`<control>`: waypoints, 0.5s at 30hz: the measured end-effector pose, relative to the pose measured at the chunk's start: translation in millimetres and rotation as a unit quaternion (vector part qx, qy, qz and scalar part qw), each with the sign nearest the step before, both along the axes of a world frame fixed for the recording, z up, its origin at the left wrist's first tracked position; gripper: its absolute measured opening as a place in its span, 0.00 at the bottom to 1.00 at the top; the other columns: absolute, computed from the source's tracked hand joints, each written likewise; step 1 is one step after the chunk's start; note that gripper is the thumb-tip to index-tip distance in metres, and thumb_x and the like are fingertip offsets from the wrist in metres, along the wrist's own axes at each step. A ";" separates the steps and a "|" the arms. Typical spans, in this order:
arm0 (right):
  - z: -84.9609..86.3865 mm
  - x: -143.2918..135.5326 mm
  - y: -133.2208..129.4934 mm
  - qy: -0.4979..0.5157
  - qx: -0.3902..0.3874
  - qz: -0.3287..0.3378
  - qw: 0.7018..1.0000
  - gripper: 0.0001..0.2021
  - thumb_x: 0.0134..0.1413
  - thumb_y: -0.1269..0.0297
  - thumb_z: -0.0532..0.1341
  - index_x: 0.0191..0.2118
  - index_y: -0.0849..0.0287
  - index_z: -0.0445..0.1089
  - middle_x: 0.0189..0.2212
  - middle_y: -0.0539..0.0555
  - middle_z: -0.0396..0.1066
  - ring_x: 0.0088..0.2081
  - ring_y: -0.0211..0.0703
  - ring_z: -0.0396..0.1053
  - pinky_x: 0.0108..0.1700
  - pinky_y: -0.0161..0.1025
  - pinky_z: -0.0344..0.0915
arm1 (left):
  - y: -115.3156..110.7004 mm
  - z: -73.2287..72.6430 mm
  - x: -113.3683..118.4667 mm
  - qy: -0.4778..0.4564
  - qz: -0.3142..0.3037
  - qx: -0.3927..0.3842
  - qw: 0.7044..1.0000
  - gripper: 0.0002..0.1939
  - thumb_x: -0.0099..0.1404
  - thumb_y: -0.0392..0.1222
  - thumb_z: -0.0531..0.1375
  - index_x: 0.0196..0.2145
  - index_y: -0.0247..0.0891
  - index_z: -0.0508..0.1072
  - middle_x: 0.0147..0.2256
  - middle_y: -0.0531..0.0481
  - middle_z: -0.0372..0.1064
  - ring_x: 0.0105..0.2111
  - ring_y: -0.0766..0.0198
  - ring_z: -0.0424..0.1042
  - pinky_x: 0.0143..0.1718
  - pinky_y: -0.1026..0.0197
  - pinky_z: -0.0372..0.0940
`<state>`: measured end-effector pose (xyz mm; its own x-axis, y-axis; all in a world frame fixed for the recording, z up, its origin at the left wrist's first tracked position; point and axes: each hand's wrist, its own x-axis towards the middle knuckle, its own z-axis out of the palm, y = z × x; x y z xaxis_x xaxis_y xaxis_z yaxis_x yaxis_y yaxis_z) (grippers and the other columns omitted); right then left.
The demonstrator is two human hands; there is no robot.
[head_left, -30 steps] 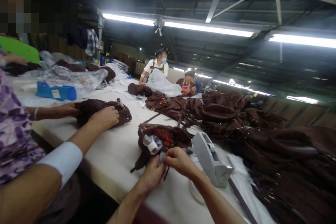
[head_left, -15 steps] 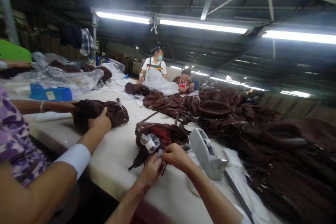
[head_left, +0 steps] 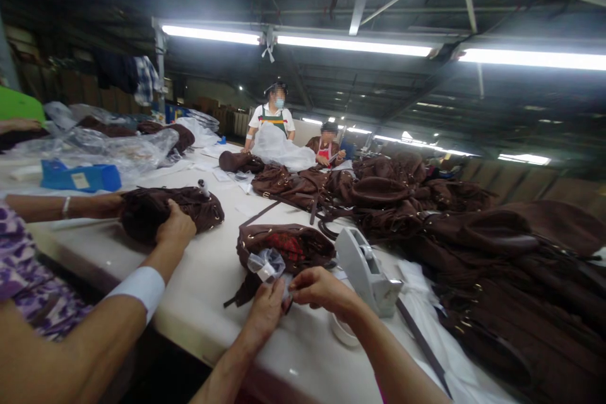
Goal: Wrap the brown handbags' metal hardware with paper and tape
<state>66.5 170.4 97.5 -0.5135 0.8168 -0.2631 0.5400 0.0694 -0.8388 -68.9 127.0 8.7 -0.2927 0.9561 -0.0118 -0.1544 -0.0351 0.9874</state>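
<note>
A dark brown drawstring bag (head_left: pixel 317 249) with metal eyelets and a red patterned inside lies on the table before me. A crumpled clear plastic wrap with a white label (head_left: pixel 267 265) hangs at its front. Just below, my left hand (head_left: pixel 266 308) is closed, pinching a small whitish wrap (head_left: pixel 286 287) with a dark strap end beneath it. My right hand (head_left: pixel 320 290) meets it from the right, thumb and forefinger pinched at the wrap's edge. What lies inside the wrap is hidden by my fingers.
A grey tape dispenser (head_left: pixel 367 271) and a white roll (head_left: pixel 344 331) stand to the right. Brown bags (head_left: pixel 473 246) pile up beyond. At left, a co-worker's hands (head_left: pixel 175 227) hold another brown bag (head_left: pixel 142 218), near a blue tape dispenser (head_left: pixel 80 177). Two people are across the table.
My right hand's fingers have shifted and opened out a little around the whitish wrap. The view has moved slightly. The co-worker at left still holds the other bag.
</note>
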 end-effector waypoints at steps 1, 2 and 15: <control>-2.8 2.1 0.8 0.010 -0.003 -0.003 1.000 0.09 0.37 0.75 0.62 0.30 0.61 0.74 0.17 0.43 0.64 0.19 0.31 0.56 0.22 0.29 0.51 | -1.7 1.2 0.2 -0.006 0.001 -0.005 1.000 0.13 0.65 0.51 0.61 0.34 0.38 0.72 0.33 0.50 0.71 0.32 0.63 0.69 0.35 0.60 0.67; -6.4 3.6 2.1 0.018 -0.001 -0.009 1.000 0.10 0.35 0.76 0.62 0.29 0.61 0.73 0.17 0.43 0.65 0.19 0.31 0.56 0.22 0.29 0.52 | -3.3 2.5 0.5 -0.011 0.002 -0.010 1.000 0.15 0.63 0.54 0.62 0.32 0.39 0.71 0.30 0.51 0.69 0.30 0.64 0.68 0.31 0.61 0.65; -37.9 -14.1 0.7 0.110 0.057 -0.101 0.987 0.10 0.37 0.75 0.62 0.31 0.60 0.66 0.21 0.46 0.66 0.21 0.35 0.60 0.21 0.31 0.52 | -15.0 24.0 -2.1 -0.046 -0.078 -0.041 0.995 0.33 0.47 0.75 0.59 0.25 0.39 0.64 0.16 0.58 0.60 0.12 0.76 0.48 0.15 0.68 0.39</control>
<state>52.4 171.1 59.6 -0.3717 0.9261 -0.0645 0.3588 0.0793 -0.9300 -71.0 112.0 32.7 -0.1346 0.9846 -0.1120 -0.2415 0.0770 0.9673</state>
